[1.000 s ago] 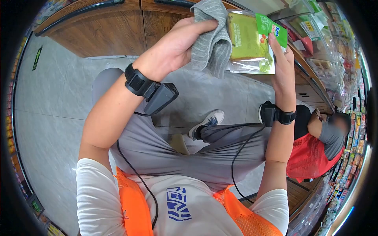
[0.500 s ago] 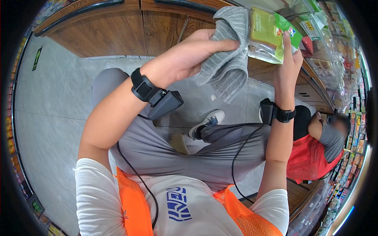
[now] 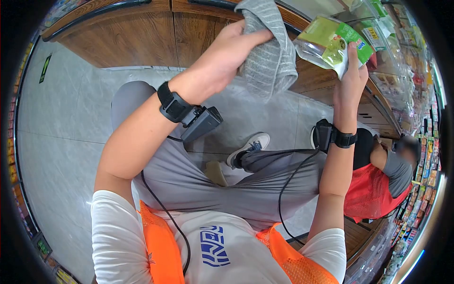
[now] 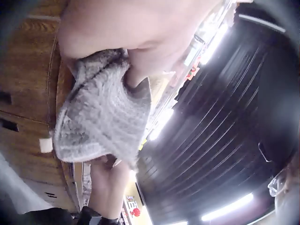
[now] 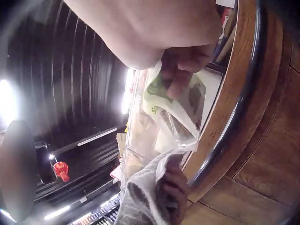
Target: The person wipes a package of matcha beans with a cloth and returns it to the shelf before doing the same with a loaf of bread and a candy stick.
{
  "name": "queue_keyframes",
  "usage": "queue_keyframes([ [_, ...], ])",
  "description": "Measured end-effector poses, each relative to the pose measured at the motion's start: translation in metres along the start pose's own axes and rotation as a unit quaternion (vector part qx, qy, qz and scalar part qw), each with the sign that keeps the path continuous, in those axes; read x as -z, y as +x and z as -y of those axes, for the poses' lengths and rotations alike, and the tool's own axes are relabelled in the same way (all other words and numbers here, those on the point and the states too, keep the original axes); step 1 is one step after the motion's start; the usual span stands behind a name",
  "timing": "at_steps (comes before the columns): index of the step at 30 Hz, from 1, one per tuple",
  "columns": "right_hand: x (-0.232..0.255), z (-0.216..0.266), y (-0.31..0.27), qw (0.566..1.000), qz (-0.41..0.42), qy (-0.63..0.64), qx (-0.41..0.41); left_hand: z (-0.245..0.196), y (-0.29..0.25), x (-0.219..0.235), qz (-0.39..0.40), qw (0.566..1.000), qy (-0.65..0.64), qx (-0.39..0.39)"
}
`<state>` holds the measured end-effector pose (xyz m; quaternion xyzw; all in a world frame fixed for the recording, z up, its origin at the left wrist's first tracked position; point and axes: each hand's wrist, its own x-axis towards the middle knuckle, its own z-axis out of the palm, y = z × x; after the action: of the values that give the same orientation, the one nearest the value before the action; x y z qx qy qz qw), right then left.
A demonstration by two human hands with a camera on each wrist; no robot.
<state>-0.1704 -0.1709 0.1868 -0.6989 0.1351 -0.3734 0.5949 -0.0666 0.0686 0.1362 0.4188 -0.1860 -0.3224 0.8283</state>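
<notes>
My left hand (image 3: 222, 59) grips a grey striped cloth (image 3: 272, 61), thumb over its upper part, and the cloth hangs in folds. A clear packet of green cake or bread (image 3: 331, 43) with a green label is pinched by its right end in my right hand (image 3: 351, 75). The packet is tilted, and the cloth's edge comes right up to its left end. In the left wrist view the cloth (image 4: 101, 117) covers most of the packet. The right wrist view has the packet (image 5: 176, 117) under my right fingers, with the cloth (image 5: 140, 192) close below.
Wooden cabinets (image 3: 127, 40) with a dark rail curve along the front. Clear display bins (image 3: 402, 66) of packaged goods, one with a price tag (image 3: 373, 37), stand at the right. A person in a red vest (image 3: 371, 191) crouches at the right. Grey tiled floor (image 3: 61, 109) lies below.
The cloth went right and down off the packet, then back up and left. The packet has shifted right and turned, its label end now lower. The right hand moved slightly right.
</notes>
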Motion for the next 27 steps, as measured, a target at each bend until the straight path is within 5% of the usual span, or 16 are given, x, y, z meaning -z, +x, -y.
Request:
queue_keyframes([
  [3, -0.008, 0.001, -0.01, 0.998, 0.015, -0.058, -0.01, -0.002, 0.003, 0.003, -0.004, 0.997, 0.005, -0.072],
  [4, -0.011, 0.001, -0.013, 0.995, 0.04, -0.086, -0.029, -0.003, 0.003, 0.003, 0.015, 0.984, 0.114, -0.136],
  [6, -0.017, 0.002, -0.021, 0.984, 0.089, -0.142, -0.068, -0.003, 0.005, 0.004, 0.051, 0.909, 0.325, -0.256],
  [7, -0.028, 0.013, -0.032, 0.971, 0.095, -0.194, -0.1, 0.0, 0.008, 0.003, 0.06, 0.835, 0.407, -0.365],
  [9, -0.019, -0.017, -0.038, 0.969, 0.171, -0.165, 0.062, 0.011, 0.008, -0.004, 0.052, 0.811, 0.416, -0.409],
  [10, -0.022, -0.018, -0.043, 0.968, 0.187, -0.153, 0.072, 0.013, 0.007, -0.006, 0.047, 0.797, 0.42, -0.431],
  [13, -0.036, -0.014, -0.056, 0.969, 0.211, -0.107, 0.069, 0.011, 0.007, -0.001, 0.014, 0.795, 0.449, -0.408],
  [16, -0.039, 0.004, -0.061, 0.967, 0.237, -0.094, -0.023, 0.008, 0.014, 0.0, -0.031, 0.833, 0.422, -0.357],
  [18, -0.045, 0.021, -0.063, 0.946, 0.264, -0.086, -0.167, 0.008, 0.017, 0.0, -0.062, 0.864, 0.387, -0.316],
  [24, -0.027, 0.055, -0.057, 0.945, 0.309, -0.04, -0.1, 0.012, 0.033, 0.011, -0.094, 0.926, 0.286, -0.228],
  [27, 0.015, 0.096, -0.037, 0.969, 0.223, -0.101, -0.013, 0.004, 0.023, 0.004, -0.062, 0.95, 0.249, -0.177],
])
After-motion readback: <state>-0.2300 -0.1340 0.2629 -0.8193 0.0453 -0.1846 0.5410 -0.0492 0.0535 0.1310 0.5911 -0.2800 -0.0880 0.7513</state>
